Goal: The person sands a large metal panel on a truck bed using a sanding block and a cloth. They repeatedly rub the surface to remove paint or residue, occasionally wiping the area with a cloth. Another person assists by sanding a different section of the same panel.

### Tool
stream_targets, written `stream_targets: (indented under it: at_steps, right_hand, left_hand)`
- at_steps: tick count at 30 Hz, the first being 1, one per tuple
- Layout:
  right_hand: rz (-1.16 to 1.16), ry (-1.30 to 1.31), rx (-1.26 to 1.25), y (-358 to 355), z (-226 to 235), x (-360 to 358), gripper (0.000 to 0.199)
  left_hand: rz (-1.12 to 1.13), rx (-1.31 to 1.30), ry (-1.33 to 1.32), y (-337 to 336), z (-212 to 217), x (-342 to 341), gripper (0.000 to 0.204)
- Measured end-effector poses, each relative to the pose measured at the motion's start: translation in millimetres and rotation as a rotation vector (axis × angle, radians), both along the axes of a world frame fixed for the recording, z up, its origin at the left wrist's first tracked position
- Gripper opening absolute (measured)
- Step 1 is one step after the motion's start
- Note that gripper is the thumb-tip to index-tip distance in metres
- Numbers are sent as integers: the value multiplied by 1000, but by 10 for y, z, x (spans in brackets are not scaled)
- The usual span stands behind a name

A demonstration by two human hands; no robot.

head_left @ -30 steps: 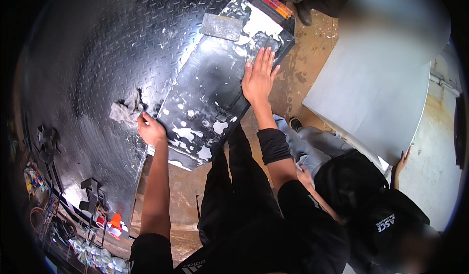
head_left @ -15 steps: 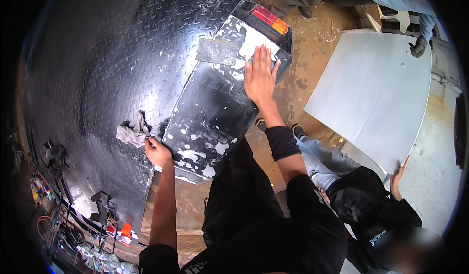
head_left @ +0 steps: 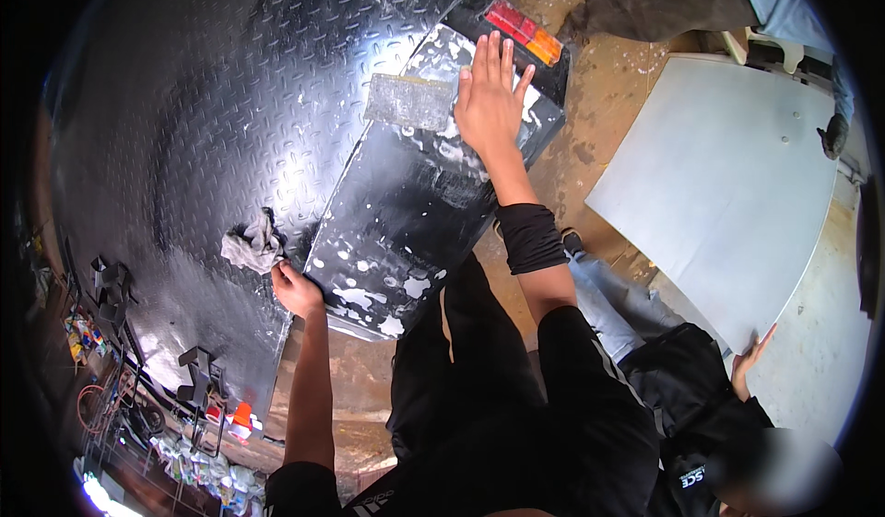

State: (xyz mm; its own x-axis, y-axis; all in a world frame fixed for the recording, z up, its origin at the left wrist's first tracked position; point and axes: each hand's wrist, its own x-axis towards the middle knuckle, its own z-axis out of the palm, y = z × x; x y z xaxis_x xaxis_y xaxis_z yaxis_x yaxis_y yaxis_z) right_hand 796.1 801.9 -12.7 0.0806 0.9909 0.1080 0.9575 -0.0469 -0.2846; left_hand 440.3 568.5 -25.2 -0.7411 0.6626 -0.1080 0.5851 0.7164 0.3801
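Note:
A black panel [head_left: 369, 213] with patchy white filler spots slants across the middle. My right hand [head_left: 491, 102] lies flat on its far end, fingers stretched out, just below a red and orange tail light [head_left: 523, 31]. Whatever may lie under that palm is hidden. A grey flat sanding sheet [head_left: 408, 101] rests on the panel to the left of this hand. At the panel's near left edge is my left hand [head_left: 297, 291], its fingers closed at the lower corner of a crumpled grey rag [head_left: 253, 245]. The rag lies on black tread plate [head_left: 212, 167].
At right, a large pale grey sheet [head_left: 719, 176] is held by one person's bare hand [head_left: 751, 362] and another's gloved hand [head_left: 834, 137]. Black brackets [head_left: 198, 379] and an orange-red piece [head_left: 242, 414] sit lower left. Brown floor [head_left: 627, 130] shows between panel and sheet.
My right hand has slid up the panel, closer to the tail light. The pale sheet and the people holding it have shifted a little right. My left hand stays by the rag.

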Motion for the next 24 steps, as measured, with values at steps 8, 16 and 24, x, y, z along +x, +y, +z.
stream_targets:
  at_steps: [8,16,24]
  right_hand:
    - [77,-9,-49,-291,81,-62,58]
    - [70,17,-96,-542,89,-90,57]
    - [58,24,-89,-504,31,-106,57]
  left_hand:
    - [-23,48,-12,4,1,-8,43]
    - [-8,36,-7,2,21,-11,42]
    - [13,-3,-6,-89,16,-65,41]
